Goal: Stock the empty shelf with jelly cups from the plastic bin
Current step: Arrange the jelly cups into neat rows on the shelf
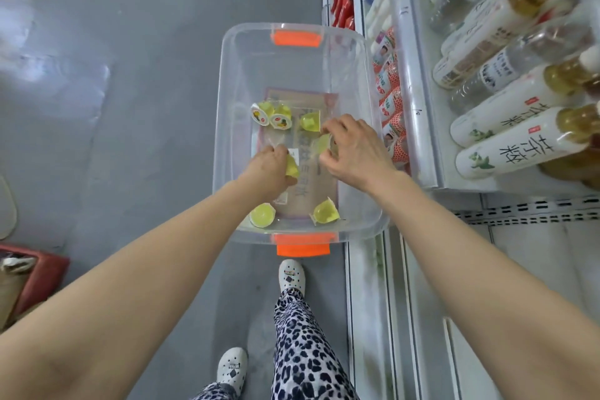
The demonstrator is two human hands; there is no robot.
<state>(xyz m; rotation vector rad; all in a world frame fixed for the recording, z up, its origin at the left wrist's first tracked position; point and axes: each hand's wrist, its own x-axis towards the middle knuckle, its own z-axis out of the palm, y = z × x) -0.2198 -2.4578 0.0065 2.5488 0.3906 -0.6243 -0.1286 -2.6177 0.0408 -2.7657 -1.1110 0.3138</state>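
Note:
A clear plastic bin (227, 101) with orange handles stands on the grey floor, and several yellow jelly cups lie loose on its bottom. Both my hands reach down into it. My left hand (269, 169) is closed around a yellow jelly cup (291, 166). My right hand (354, 148) has its fingers curled on another yellow jelly cup (323, 143). Two cups (271, 115) lie at the far left, one (310, 122) sits beside my right fingers, and two (324, 213) rest near the front wall.
A shelf unit (418, 107) stands to the right of the bin, holding rows of bottles (506, 143) and red-and-white cups (391, 107). A lower white shelf (526, 286) is below. My feet in white clogs (292, 276) are just behind the bin. A red object (35, 276) lies at the left.

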